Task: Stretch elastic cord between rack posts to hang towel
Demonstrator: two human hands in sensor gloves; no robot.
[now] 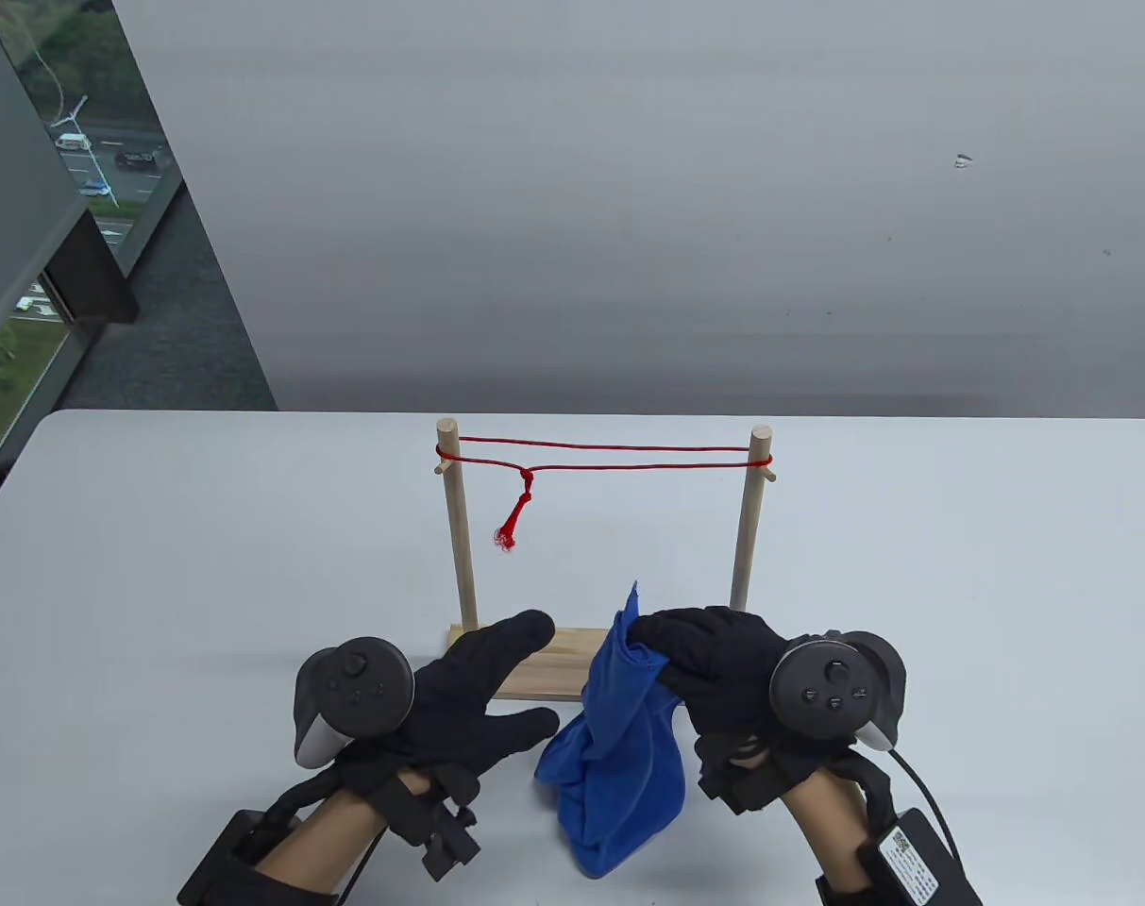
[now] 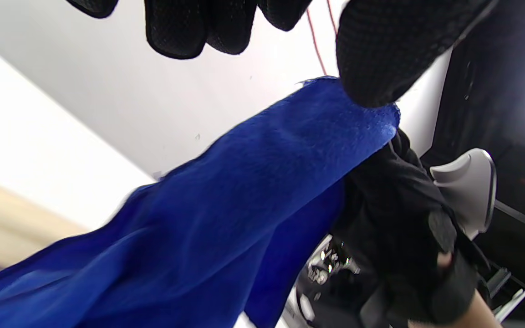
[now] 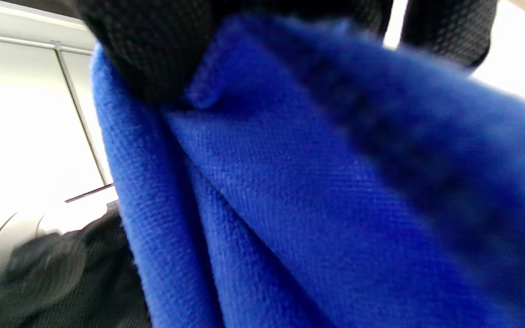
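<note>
2 posts (image 1: 458,528) stand upright on 1 base (image 1: 534,672); 1 red cord (image 1: 619,456) runs level between them in 2 strands. 1 blue towel (image 1: 619,736) hangs lengthwise down, pinched at its top by the right hand (image 1: 723,675). The left hand (image 1: 459,703) is spread, holding nothing, beside the towel.

A red elastic cord (image 1: 619,457) is stretched between two upright wooden rack posts (image 1: 458,528); a crumpled blue towel (image 1: 619,736) is held near the rack base.
</note>
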